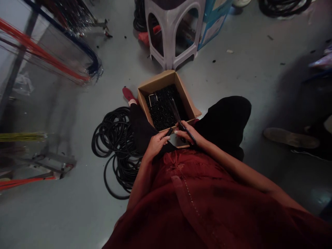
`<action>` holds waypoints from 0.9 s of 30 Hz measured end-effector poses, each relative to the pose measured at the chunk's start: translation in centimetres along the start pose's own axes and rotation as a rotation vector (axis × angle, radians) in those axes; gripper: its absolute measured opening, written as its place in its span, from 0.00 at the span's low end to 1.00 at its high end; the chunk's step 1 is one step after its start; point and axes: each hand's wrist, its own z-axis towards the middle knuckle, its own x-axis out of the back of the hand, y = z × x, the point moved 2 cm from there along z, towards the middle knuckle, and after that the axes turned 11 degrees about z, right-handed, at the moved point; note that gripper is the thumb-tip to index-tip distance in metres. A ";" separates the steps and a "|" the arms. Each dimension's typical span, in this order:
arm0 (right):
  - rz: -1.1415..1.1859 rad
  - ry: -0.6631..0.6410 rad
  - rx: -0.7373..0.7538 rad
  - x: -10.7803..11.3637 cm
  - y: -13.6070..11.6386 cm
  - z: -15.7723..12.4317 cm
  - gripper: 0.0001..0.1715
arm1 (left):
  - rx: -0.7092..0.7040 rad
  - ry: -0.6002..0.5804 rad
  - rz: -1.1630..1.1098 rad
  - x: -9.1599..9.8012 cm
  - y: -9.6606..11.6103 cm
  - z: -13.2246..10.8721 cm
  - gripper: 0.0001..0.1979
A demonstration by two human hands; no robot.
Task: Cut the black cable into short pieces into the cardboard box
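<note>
My right hand (190, 131) is closed around a pair of dark scissors (175, 109), whose blades point forward over the box. In my left hand (156, 144), a short piece of black tubing (169, 131) sticks out between thumb and fingers, just left of the scissors. Beyond both hands, between my legs, stands an open cardboard box (187, 96). Many small black pieces (163, 112) cover its bottom, and a small rectangular thing with a pale edge (153, 100) lies on them. Coils of black tubing (110, 133) rest on the floor by my left leg.
A grey plastic stool (169, 38) stands behind the box, with blue cartons (211, 29) beside it. At the left is a rack with bundles of red wires (44, 52) and blue wires (85, 48). Someone's shoe (290, 137) shows at the right. More black coils (281, 7) lie at the back.
</note>
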 end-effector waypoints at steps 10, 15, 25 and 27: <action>0.253 0.037 0.008 -0.8 -0.2 1.0 0.21 | -0.087 -0.016 0.081 -0.9 0.2 0.1 0.25; 0.322 0.067 0.008 -0.6 0.0 1.0 0.23 | -0.055 0.057 0.185 -0.9 0.2 0.2 0.21; 0.209 0.113 0.010 -0.2 -0.1 0.9 0.22 | -0.091 0.208 0.459 0.1 0.6 0.1 0.15; 0.096 0.105 -0.002 0.2 -0.3 0.4 0.22 | -0.057 0.275 0.458 1.0 0.3 0.1 0.15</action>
